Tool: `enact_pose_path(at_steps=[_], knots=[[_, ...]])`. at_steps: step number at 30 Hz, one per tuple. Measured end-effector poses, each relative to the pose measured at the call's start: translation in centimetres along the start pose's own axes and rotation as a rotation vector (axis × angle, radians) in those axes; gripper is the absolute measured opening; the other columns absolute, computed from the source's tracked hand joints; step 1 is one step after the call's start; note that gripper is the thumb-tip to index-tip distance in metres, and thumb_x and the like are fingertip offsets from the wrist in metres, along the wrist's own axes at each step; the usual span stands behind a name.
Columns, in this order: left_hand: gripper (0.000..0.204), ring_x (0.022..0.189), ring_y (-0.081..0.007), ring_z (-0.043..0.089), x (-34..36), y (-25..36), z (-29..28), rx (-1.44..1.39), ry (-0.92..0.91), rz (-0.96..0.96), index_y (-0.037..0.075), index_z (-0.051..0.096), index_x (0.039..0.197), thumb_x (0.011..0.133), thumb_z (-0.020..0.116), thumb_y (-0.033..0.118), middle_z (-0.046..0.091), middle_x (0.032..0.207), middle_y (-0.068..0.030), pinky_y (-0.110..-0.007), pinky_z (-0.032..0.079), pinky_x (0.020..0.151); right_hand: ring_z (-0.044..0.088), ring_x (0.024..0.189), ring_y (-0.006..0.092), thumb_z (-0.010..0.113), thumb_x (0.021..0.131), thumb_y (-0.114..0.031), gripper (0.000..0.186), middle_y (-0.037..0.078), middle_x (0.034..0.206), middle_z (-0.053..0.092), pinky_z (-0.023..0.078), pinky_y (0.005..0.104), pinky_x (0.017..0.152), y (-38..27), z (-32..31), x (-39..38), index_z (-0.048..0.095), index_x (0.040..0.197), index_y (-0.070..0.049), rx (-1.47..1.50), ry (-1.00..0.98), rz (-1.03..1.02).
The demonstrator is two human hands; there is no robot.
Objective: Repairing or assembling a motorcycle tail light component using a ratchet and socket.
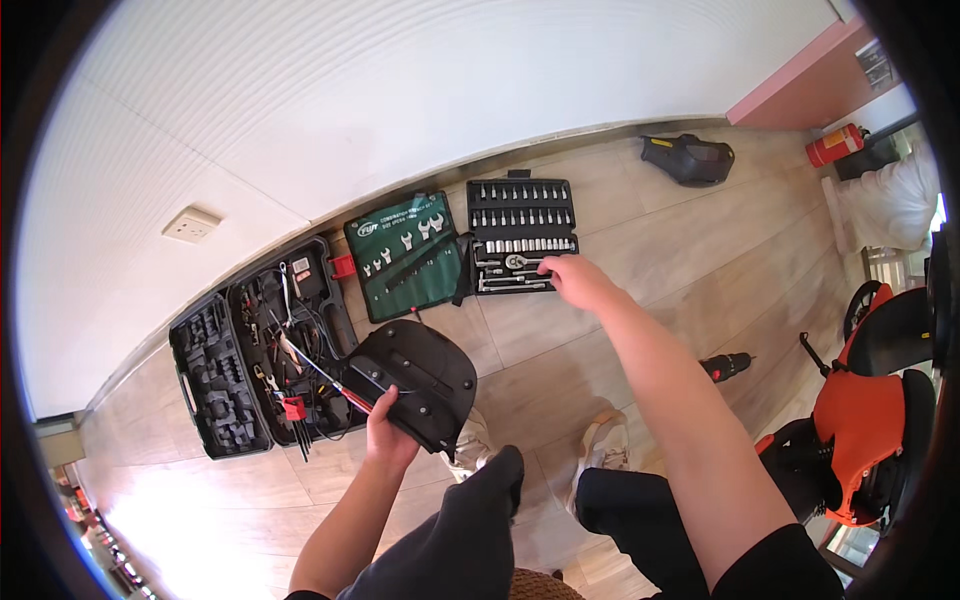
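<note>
My left hand [391, 432] grips the edge of a black rounded plastic panel [425, 375] with several screws or studs on its face. A long thin tool with a red end [352, 398] lies against that same hand; whether my fingers also hold it is hard to see. My right hand [582, 283] reaches down to an opened black socket set case [522, 208], fingers curled at its lower right. Under the fingertips is the handle end of a ratchet wrench [516, 262], which lies in its slot. Rows of silver sockets and bits fill the case.
A green wrench pouch [385, 268] and an opened black toolbox [262, 440] with loose tools and cables lie left of the socket set. A black plastic cover [690, 160] sits by the wall. At right are a cordless drill [727, 366], an orange vehicle [850, 420] and a fire extinguisher [835, 146].
</note>
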State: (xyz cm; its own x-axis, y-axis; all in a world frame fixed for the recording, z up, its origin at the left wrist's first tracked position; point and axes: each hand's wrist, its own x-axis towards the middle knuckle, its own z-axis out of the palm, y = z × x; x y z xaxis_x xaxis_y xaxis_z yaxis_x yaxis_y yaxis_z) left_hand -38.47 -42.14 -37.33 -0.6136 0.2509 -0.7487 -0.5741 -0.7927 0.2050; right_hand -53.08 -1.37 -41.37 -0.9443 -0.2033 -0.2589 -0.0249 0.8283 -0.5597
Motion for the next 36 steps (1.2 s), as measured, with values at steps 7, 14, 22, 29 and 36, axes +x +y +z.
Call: enact_pose_path(at_steps=[7, 14, 22, 29, 36], knots=[[0.047, 0.131, -0.0362, 0.059, -1.0, 0.7, -1.0, -0.035, 0.032, 0.052, 0.002, 0.057, 0.14, 0.1, 0.063, 0.026, 0.065, 0.139, -0.0168, -0.053, 0.041, 0.118, 0.063, 0.106, 0.0329, 0.068, 0.089, -0.006, 0.026, 0.009, 0.106, 0.066, 0.055, 0.0452, 0.087, -1.4, 2.9, 1.5, 0.074, 0.111, -0.018, -0.104, 0.042, -0.111], [0.05, 0.131, -0.0383, 0.059, -0.4, -1.1, -0.9, 0.015, 0.062, 0.036, 0.001, 0.058, 0.14, 0.1, 0.064, 0.03, 0.064, 0.139, -0.0196, -0.054, 0.042, 0.117, 0.063, 0.101, 0.0309, 0.073, 0.09, -0.013, 0.012, 0.009, 0.098, 0.066, 0.055, 0.0442, 0.084, -1.3, 5.6, 2.5, 0.073, 0.102, -0.014, -0.164, 0.142, -0.105], [0.047, 0.127, -0.0349, 0.062, -1.2, -2.0, 0.0, 0.008, 0.049, -0.035, 0.003, 0.059, 0.138, 0.096, 0.068, 0.023, 0.067, 0.135, -0.0161, -0.053, 0.043, 0.115, 0.061, 0.1, 0.0284, 0.075, 0.084, -0.013, 0.01, 0.006, 0.097, 0.065, 0.053, 0.0423, 0.085, -1.2, 7.5, 3.2, 0.07, 0.092, -0.012, -0.167, 0.266, -0.203], [0.046, 0.125, -0.0342, 0.063, -1.4, -2.1, 0.8, 0.008, 0.059, -0.043, 0.002, 0.058, 0.137, 0.097, 0.068, 0.023, 0.067, 0.134, -0.0162, -0.053, 0.045, 0.113, 0.061, 0.11, 0.025, 0.074, 0.084, -0.017, 0.013, 0.004, 0.104, 0.065, 0.053, 0.042, 0.087, -2.5, 7.1, 4.5, 0.071, 0.093, -0.009, -0.453, 0.162, -0.223], [0.052, 0.127, -0.0357, 0.063, -1.9, -1.8, 2.2, 0.077, -0.031, -0.038, 0.001, 0.054, 0.141, 0.097, 0.069, 0.023, 0.066, 0.137, -0.0174, -0.053, 0.046, 0.113, 0.063, 0.113, 0.0276, 0.08, 0.08, -0.022, 0.03, 0.01, 0.107, 0.071, 0.057, 0.0398, 0.093, -3.8, 4.0, 5.7, 0.073, 0.102, -0.004, -0.728, -0.122, -0.37]])
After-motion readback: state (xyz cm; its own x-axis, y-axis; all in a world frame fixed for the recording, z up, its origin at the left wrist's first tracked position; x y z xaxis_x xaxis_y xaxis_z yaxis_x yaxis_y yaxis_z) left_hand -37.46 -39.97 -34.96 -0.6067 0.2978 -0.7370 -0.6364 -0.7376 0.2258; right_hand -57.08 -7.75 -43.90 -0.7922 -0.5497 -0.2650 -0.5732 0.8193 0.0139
